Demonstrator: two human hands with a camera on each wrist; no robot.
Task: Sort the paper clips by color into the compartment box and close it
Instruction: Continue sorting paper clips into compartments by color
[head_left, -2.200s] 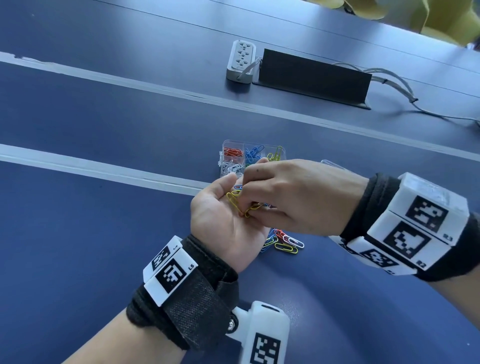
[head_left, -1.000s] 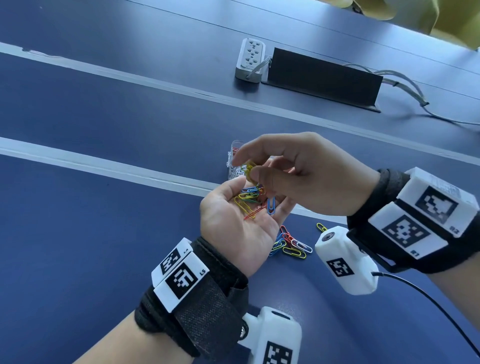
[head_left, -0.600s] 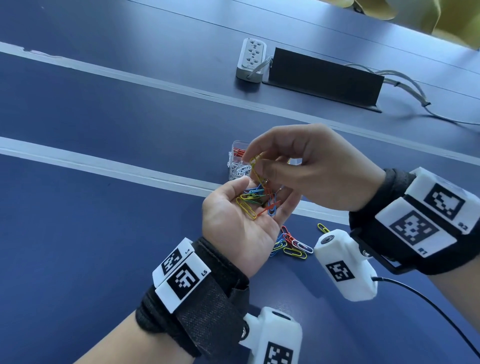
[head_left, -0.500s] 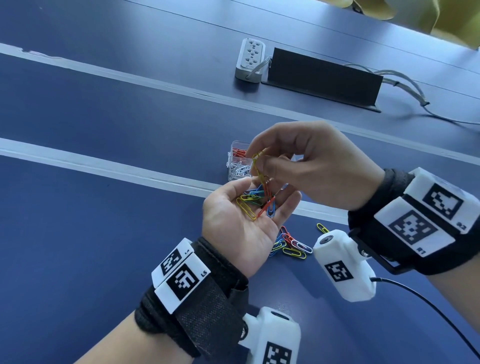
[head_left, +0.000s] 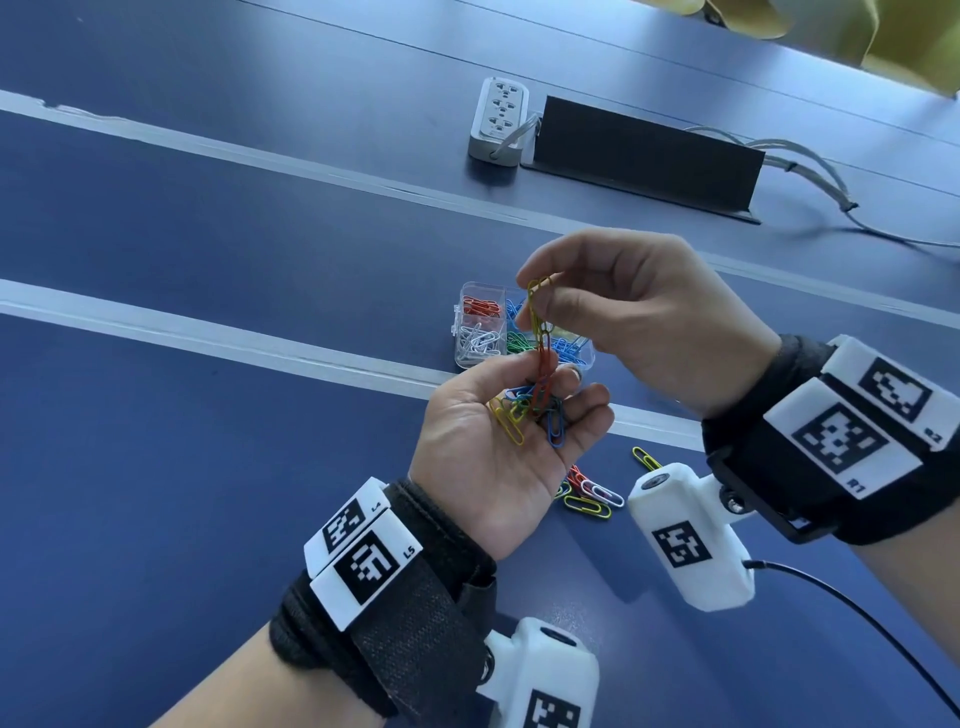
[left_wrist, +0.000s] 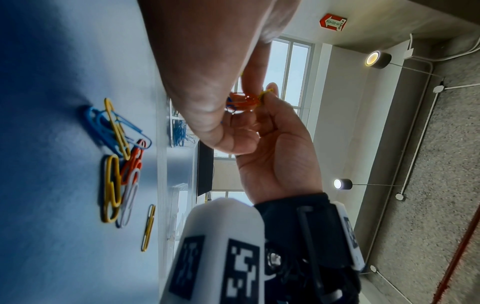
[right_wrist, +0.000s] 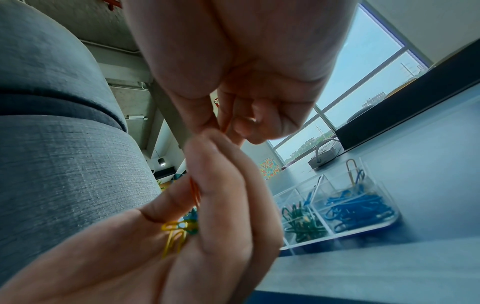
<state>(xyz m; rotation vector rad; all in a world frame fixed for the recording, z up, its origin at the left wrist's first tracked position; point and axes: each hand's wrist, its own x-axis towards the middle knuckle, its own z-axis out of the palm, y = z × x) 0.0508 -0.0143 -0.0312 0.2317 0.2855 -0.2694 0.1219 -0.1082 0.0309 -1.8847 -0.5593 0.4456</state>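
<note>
My left hand (head_left: 550, 389) lies palm up and cups a tangle of yellow, blue, green and red paper clips (head_left: 524, 415), thumb against them. Above it my right hand (head_left: 539, 292) pinches a yellow clip (head_left: 535, 312) by its top. A red clip (head_left: 544, 371) hangs linked under the yellow one, down into the tangle. Just behind the hands stands the clear compartment box (head_left: 460, 332), open, with red, white, green and blue clips in separate cells; its blue and green cells (right_wrist: 337, 207) show in the right wrist view. Loose clips (head_left: 589, 496) lie on the table under my left hand.
A single yellow clip (head_left: 645, 458) lies right of the loose pile (left_wrist: 116, 164). Farther back are a white power strip (head_left: 498, 122), a long black cable cover (head_left: 644, 156) and grey cables (head_left: 810, 171). The blue table (head_left: 208, 467) has pale seams across it.
My right hand picked a yellow clip out of the left palm and raised it; a red clip came up linked to it. The left hand stayed cupped in place.
</note>
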